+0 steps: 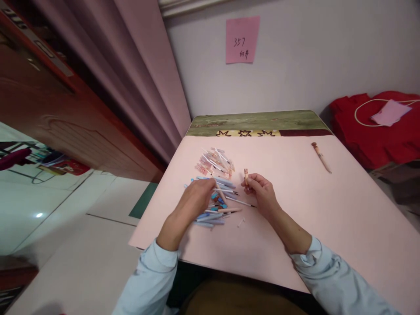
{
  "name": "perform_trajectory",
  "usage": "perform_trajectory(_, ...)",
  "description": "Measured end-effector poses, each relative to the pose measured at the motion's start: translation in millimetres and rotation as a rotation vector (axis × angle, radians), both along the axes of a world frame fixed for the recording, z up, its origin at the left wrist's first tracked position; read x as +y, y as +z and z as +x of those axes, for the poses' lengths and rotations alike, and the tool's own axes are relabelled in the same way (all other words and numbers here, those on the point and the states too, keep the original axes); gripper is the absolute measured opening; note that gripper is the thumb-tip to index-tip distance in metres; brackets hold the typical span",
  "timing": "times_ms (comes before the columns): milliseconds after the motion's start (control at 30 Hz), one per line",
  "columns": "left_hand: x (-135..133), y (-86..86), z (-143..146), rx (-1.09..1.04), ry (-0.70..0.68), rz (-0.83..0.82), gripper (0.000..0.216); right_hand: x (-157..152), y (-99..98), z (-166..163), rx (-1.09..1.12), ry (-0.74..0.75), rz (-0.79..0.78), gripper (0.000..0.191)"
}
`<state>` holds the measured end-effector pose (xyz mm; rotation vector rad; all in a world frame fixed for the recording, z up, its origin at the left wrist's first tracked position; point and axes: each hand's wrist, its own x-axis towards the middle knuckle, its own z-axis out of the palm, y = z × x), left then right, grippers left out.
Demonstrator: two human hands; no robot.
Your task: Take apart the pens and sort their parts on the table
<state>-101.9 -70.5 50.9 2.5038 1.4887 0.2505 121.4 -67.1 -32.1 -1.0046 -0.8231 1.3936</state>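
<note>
My right hand point(261, 192) pinches a short pen piece point(246, 174) with a brown and cream pattern, held upright over the table. My left hand point(198, 194) reaches into the pile of blue pen barrels point(210, 218), its fingertips pinched together. A white pen refill point(226, 190) with a dark tip sticks out by these fingertips; whether they grip it or only touch it I cannot make out. Beyond the left hand lies a heap of clear pinkish pen parts and white refills point(216, 162). Another refill point(241, 201) lies between my hands.
A whole pen point(321, 157) with a brown top lies at the table's right. A small white piece point(241, 222) rests near the front. The pink-covered table point(328, 218) meets a wall bearing a pink note point(242, 40). A wooden door point(82, 127) stands left, red cloth point(364, 140) right.
</note>
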Motion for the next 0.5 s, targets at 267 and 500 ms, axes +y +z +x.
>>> perform_trajectory(267, 31.5, 1.8, -42.3, -0.808, 0.365, -0.232, 0.019, 0.3, -2.6, -0.3, 0.005, 0.011, -0.02, 0.02)
perform_trajectory(500, 60.7, -30.8, -50.0, -0.859, 0.477, -0.232, 0.016, 0.2, -4.1, -1.1, -0.015, 0.014, -0.011, 0.02)
